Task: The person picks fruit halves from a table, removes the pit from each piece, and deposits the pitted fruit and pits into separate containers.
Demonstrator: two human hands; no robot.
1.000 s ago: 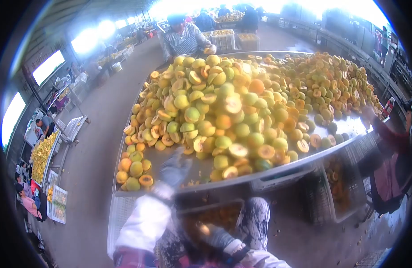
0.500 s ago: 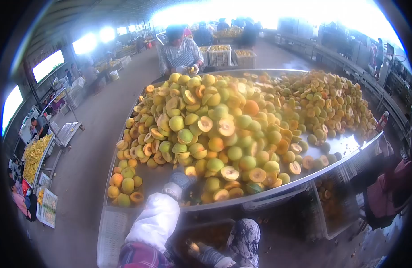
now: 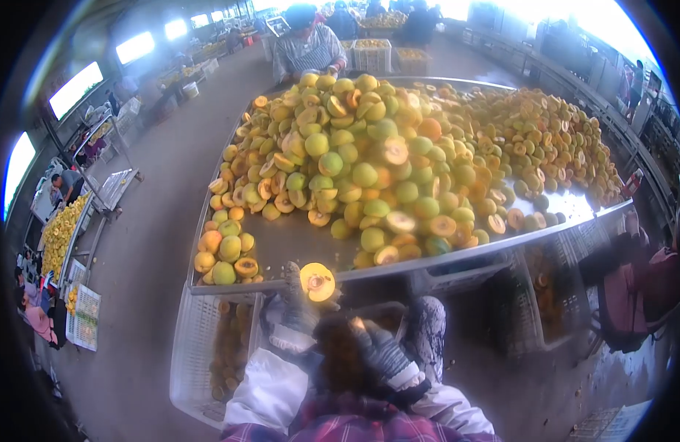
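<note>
My left hand [image 3: 299, 308], in a grey glove, is closed around a halved yellow peach [image 3: 318, 283] at the near edge of the metal table. The peach's cut face is turned up towards me, with the reddish pit hollow in its middle. Lower and to the right, my gloved right hand [image 3: 384, 352] is closed, and a small tan-orange tip shows at its fingers. What that thing is I cannot make out. Beyond both hands lies a large heap of peaches [image 3: 365, 173], many cut in half, and a smaller group of peaches [image 3: 228, 250] sits at the near left corner.
The metal table [image 3: 288, 239] has a raised rim on my side. Below it stand a white crate [image 3: 189, 353] with fruit pieces at left and another crate [image 3: 531, 324] at right. A co-worker [image 3: 307, 48] is across the table. A maroon bag or garment [image 3: 642, 302] is at right.
My left hand has drawn back from the heap to the table's near edge, bringing a halved peach. My right hand has come up beside it. The view has tilted down.
</note>
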